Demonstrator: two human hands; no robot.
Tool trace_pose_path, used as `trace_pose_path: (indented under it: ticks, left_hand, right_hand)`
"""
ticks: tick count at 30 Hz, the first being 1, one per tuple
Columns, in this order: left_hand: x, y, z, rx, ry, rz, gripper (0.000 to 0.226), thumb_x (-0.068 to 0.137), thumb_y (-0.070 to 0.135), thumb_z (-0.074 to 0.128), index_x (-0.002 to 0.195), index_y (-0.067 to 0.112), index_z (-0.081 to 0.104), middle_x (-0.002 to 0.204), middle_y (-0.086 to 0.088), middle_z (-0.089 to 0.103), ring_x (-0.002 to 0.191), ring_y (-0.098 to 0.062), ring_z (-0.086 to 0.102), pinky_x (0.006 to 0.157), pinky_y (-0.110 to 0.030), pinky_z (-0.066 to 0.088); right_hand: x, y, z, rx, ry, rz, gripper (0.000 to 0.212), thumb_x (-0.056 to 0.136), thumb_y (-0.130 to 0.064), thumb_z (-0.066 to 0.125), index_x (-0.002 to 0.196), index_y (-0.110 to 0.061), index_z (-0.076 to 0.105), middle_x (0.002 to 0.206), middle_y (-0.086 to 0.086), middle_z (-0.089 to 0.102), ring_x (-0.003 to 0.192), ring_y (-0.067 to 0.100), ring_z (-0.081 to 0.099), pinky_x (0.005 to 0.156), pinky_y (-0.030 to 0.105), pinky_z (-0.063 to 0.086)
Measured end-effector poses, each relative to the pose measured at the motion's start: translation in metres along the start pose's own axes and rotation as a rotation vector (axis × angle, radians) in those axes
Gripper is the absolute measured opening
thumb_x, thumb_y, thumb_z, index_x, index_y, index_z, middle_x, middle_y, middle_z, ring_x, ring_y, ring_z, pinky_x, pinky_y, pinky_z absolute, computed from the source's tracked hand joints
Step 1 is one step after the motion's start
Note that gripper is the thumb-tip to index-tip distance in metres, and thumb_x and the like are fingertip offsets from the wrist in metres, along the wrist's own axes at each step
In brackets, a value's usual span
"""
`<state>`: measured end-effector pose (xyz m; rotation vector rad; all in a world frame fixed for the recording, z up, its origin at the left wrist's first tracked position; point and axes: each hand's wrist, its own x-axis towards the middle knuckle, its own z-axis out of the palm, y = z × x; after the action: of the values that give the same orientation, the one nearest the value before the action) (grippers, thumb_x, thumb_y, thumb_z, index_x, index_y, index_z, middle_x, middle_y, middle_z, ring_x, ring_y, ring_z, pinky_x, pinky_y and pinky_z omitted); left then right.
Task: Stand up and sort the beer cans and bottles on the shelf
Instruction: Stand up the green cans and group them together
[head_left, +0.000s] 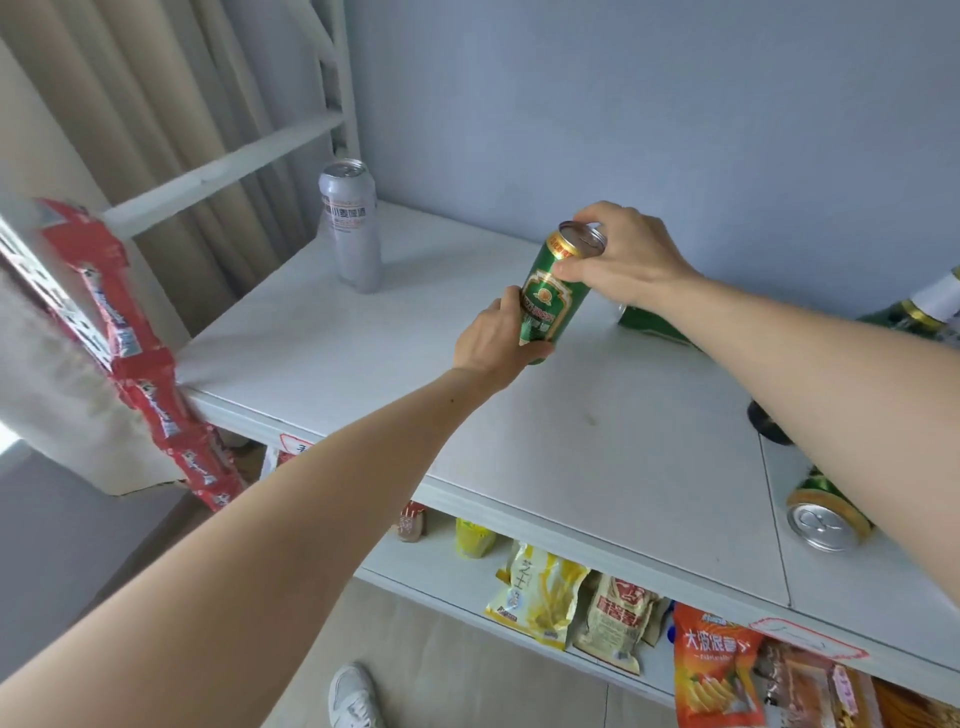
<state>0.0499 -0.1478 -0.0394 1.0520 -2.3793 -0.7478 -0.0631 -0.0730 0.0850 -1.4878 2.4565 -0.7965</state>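
Both hands grip the green can (556, 291) above the shelf (597, 431), left hand (496, 338) at its base, right hand (623, 260) at its rim, its long axis slightly tilted, the upright silver can (350, 223) standing well apart to the left.

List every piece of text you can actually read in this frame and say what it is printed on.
"小麦啤酒": silver can standing at the back of the shelf; smaller print below is blurred.
"大波浪薯": orange snack bag on the lower shelf.
"芝士": yellow snack bag.
Green can, held in both hands: label too blurred to read.
Red packaging at left: unreadable.
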Motion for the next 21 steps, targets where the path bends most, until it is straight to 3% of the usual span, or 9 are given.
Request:
trace_pose_path:
  ticks: [5, 9, 14, 21]
  left_hand:
    - [0.023, -0.033, -0.013, -0.091, 0.072, -0.071, 0.060, 0.079, 0.036, 0.074, 0.125, 0.013, 0.042, 0.117, -0.010, 0.056, 0.102, -0.031, 0.056, 0.072, -0.039, 0.046]
    - [0.044, -0.048, -0.013, -0.095, 0.107, -0.115, 0.056, 0.081, 0.034, 0.073, 0.121, 0.009, 0.042, 0.119, -0.011, 0.055, 0.103, -0.031, 0.056, 0.070, -0.039, 0.043]
    - [0.068, -0.056, -0.013, -0.066, 0.121, -0.142, 0.055, 0.082, 0.035, 0.072, 0.117, 0.006, 0.040, 0.119, -0.011, 0.055, 0.102, -0.032, 0.058, 0.067, -0.036, 0.038]
    - [0.074, -0.057, -0.003, 0.000, 0.141, -0.146, 0.060, 0.078, 0.043, 0.074, 0.114, 0.008, 0.041, 0.115, -0.009, 0.056, 0.098, -0.031, 0.060, 0.064, -0.036, 0.039]
  right_hand:
    - [0.041, -0.027, 0.027, -0.029, -0.022, -0.096, 0.035, 0.075, -0.026, 0.070, 0.107, -0.014, 0.065, 0.107, 0.003, 0.066, 0.103, 0.023, 0.055, 0.078, 0.031, 0.045]
    - [0.071, -0.040, 0.044, -0.044, -0.045, -0.116, 0.030, 0.074, -0.024, 0.069, 0.100, -0.009, 0.065, 0.102, 0.006, 0.066, 0.100, 0.026, 0.057, 0.073, 0.030, 0.044]
    - [0.099, -0.044, 0.056, -0.025, -0.067, -0.093, 0.054, 0.077, -0.025, 0.072, 0.125, -0.016, 0.051, 0.115, 0.000, 0.049, 0.101, 0.018, 0.049, 0.077, 0.026, 0.039]
    - [0.112, -0.035, 0.059, -0.059, -0.090, -0.100, 0.058, 0.078, -0.024, 0.073, 0.130, -0.017, 0.048, 0.126, 0.003, 0.050, 0.101, 0.015, 0.045, 0.076, 0.024, 0.036]
